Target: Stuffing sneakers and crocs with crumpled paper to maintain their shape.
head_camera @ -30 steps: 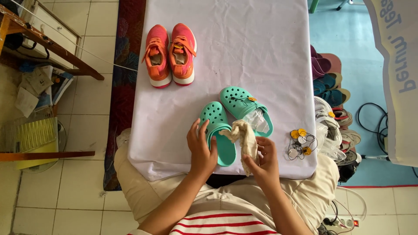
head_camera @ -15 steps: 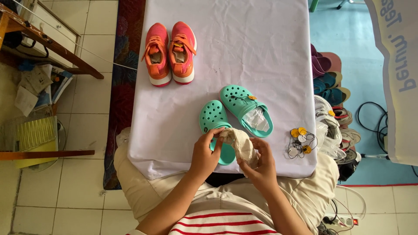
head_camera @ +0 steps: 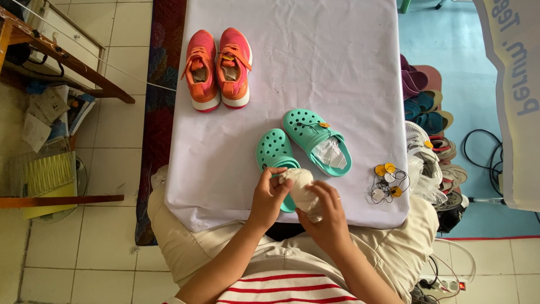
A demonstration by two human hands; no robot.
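This looks like a room in a home, used as an informal spot for handling shoes. The floor [head_camera: 112,73] is pale ceramic tile, with a dark patterned rug [head_camera: 160,90] running along the left edge of the bench [head_camera: 315,62], which is draped in a plain white cloth. A wooden furniture frame [head_camera: 62,62] stands off the far left corner, with loose papers and books [head_camera: 53,112] heaped on the tiles beneath it. Off the right edge, a pile of household slippers and sandals [head_camera: 430,121] crowds a blue floor mat [head_camera: 450,50]. Cables [head_camera: 484,149] and a power strip [head_camera: 447,284] trail near the near right corner.
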